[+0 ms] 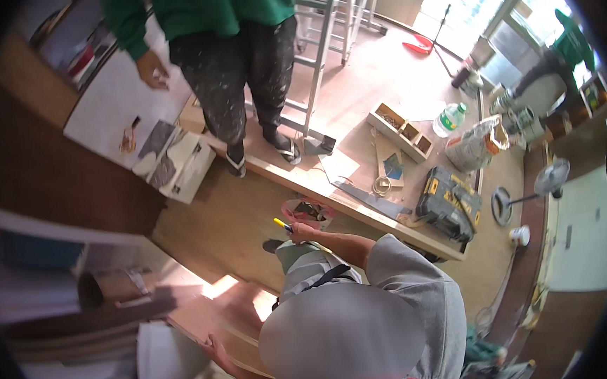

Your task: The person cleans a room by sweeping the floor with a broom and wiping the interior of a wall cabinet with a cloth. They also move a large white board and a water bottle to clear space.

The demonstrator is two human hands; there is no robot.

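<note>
Slim yellow stick-like tool with a dark band juts toward 10 o'clock from the right hand, whose fingers close around it; the tool's exact kind is too small to tell. Just past that hand, at 12 o'clock, a round pink-rimmed basin holds dark and pale scraps. At 7 o'clock from the tool, the left hand touches the left edge of a flat light-brown wooden board, and I cannot tell whether its fingers pinch the edge or only lie against it. Sunlit patches cross the board's far end.

Farther out, a long pale wooden platform edge runs from 11 o'clock round to 4 o'clock. On the platform lie a black-and-yellow plastic tool case at 3 o'clock, a compartmented wooden box between 1 and 2, and a clear plastic bottle with a green cap at 2. A person in a green top and paint-specked dark trousers stands at 11 o'clock, beside a silver metal ladder at 12. A brown cardboard-like roll lies between 8 and 9 o'clock
</note>
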